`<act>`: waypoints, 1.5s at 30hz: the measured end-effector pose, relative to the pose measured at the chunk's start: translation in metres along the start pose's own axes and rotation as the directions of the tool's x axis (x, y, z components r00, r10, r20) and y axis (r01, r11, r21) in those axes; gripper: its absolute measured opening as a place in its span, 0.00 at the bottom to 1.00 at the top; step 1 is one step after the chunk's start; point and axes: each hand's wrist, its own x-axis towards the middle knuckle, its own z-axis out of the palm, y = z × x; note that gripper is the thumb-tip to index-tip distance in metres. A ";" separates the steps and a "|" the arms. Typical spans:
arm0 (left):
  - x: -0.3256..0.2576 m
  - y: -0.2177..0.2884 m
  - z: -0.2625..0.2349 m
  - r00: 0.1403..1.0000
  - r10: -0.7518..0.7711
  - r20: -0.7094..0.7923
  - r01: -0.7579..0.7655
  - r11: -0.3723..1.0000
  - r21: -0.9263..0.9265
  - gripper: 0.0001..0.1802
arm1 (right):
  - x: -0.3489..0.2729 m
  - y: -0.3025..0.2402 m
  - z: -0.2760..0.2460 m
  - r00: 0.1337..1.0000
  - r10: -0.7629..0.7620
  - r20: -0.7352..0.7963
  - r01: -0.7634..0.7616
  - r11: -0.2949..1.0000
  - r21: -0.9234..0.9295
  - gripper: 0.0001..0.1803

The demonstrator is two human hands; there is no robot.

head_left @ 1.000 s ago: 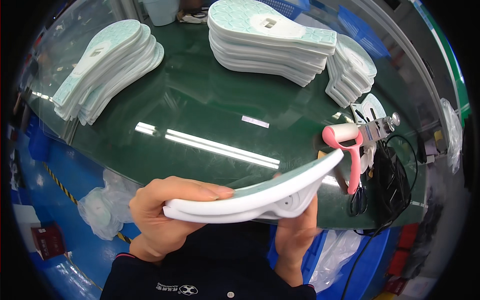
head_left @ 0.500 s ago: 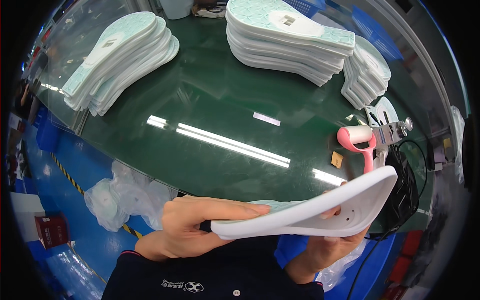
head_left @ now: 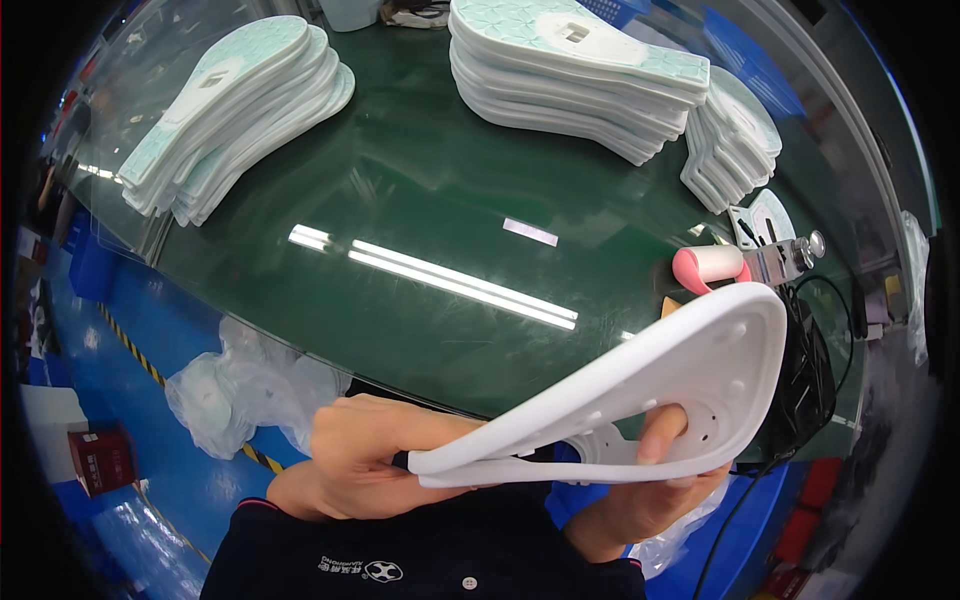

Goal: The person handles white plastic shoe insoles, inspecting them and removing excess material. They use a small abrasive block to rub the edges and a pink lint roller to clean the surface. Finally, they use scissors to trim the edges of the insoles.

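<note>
A white moulded plastic panel (head_left: 735,370), wide at one end and narrow at the other, is held above the near table edge. Its hollow underside faces me, with a raised rim, small round studs and a few dark holes. My left hand (head_left: 370,450) is closed on the narrow end, its fingertips partly hidden behind the panel. At the wide end, my right hand (head_left: 645,505) grips from below. The right thumb presses inside the hollow, and the other fingers are mostly hidden.
Patterned panels stand in stacks at the far left (head_left: 240,95), far middle (head_left: 580,80) and far right (head_left: 735,140) of the green table (head_left: 400,200). At right are a pink-handled lint roller (head_left: 712,265), a clear metal-capped bottle (head_left: 785,262) and a black bag (head_left: 805,370). Plastic-wrapped pieces (head_left: 245,385) lie lower left.
The wide end of the panel has risen and tipped, so more of its hollow inside shows. The right thumb now shows inside it. Both hands keep their hold.
</note>
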 end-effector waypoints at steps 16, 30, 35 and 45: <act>0.011 -0.005 0.005 0.985 -0.165 0.052 0.171 0.976 -0.132 0.27 | 0.007 0.022 0.006 0.999 -0.013 0.031 0.006 0.975 0.222 0.41; 0.013 -0.019 0.004 0.945 -0.314 -0.089 0.304 0.946 -0.109 0.09 | 0.081 0.054 -0.087 0.996 -0.085 -0.036 0.000 0.396 -0.918 0.13; 0.017 -0.002 0.005 0.991 -0.136 -0.022 0.135 0.990 -0.034 0.11 | 0.086 0.072 -0.102 0.996 -0.086 0.029 0.068 0.488 -0.870 0.09; 0.020 0.001 0.006 0.994 0.105 0.042 -0.106 0.994 0.034 0.17 | 0.088 0.067 -0.095 0.952 -0.063 0.299 0.296 0.426 -0.855 0.11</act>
